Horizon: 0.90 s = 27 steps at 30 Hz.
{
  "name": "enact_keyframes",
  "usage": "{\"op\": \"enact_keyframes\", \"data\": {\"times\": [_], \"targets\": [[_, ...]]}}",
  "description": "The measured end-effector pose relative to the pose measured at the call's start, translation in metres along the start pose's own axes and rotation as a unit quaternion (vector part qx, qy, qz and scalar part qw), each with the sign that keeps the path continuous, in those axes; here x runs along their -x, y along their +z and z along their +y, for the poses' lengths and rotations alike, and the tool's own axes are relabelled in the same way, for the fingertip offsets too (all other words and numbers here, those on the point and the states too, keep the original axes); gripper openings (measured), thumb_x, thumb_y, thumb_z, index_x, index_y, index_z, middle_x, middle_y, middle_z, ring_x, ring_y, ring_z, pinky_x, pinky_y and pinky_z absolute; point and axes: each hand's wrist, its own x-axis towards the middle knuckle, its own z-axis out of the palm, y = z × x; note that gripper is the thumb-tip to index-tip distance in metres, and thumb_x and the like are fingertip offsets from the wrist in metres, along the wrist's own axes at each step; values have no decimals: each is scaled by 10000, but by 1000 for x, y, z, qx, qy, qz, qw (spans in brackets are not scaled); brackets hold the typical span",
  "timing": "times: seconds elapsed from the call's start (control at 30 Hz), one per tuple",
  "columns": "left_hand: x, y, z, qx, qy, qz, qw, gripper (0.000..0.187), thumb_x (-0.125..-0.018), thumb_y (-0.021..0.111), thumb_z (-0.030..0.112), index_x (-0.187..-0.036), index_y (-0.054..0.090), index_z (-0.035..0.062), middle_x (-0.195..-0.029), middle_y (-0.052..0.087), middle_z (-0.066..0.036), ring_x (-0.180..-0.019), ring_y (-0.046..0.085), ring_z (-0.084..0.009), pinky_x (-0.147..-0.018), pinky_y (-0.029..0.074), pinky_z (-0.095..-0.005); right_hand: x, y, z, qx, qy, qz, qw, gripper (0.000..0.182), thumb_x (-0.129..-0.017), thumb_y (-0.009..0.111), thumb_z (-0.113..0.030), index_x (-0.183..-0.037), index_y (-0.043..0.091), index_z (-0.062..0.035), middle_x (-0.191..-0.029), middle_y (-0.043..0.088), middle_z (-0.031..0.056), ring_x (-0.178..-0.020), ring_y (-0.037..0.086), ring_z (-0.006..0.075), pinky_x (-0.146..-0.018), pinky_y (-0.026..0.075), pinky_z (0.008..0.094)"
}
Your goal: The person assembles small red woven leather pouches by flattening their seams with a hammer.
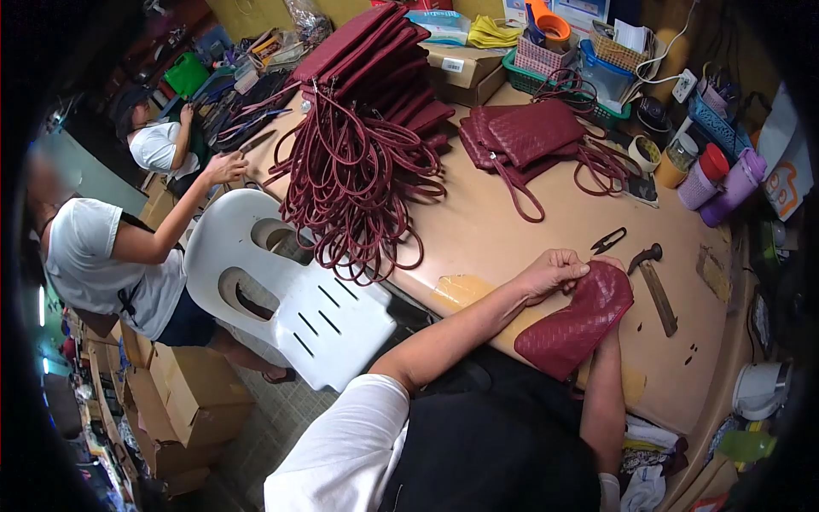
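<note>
A maroon pouch [580, 320] with a woven-look texture is held up over the near edge of the table, bent at its upper part. The fingers of my left hand [556, 275] pinch its upper left edge. My right hand is hidden by the pouch; only the forearm [604, 397] shows below it, and whether the hand is inside or behind cannot be made out. Just beyond the pouch lie small black thread snips [609, 240]. To its right rests a hammer [657, 290] with a wooden handle.
A tall stack of maroon pouches [367, 60] with dangling wrist straps [354, 183] stands at the table's left. More finished pouches [525, 136] lie farther back. Baskets [546, 64] and jars line the rear. A white plastic chair [281, 290] is at left, near a person [111, 247].
</note>
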Motion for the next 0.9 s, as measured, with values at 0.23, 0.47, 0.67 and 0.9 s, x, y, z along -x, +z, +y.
{"op": "enact_keyframes", "data": {"times": [0.23,0.47,0.67,0.9], "targets": [[1,1,0,8,13,10,1000,167,-905,646,187,-819,573,64,-688,575,14,-584,509,-77,-550,420,-212,-2,2,1,-35,10,-27,999,103,-904,541,-69,-984,558,-6,-775,626,61,-626,606,115,-568,522,249],[1,0,-2,30,15,-14,999,117,-896,652,149,-879,582,57,-772,618,-6,-639,556,-79,-605,469,-211,-4,-3,9,-158,57,-29,985,130,-905,546,-63,-1009,504,2,-754,624,104,-587,637,171,-532,551,277],[0,-5,-2,35,-11,-57,998,144,-873,684,151,-887,577,56,-782,621,-9,-653,566,-81,-611,470,-204,-3,-6,0,-218,85,-70,970,145,-883,583,-54,-998,514,3,-764,619,105,-597,636,180,-553,552,286],[0,-1,-5,11,20,-62,998,253,-840,728,195,-967,569,45,-874,627,-8,-757,601,-97,-704,498,-225,-2,-12,4,-253,136,-129,949,158,-869,625,-83,-988,545,-16,-871,604,67,-782,584,141,-729,504,264]]}}
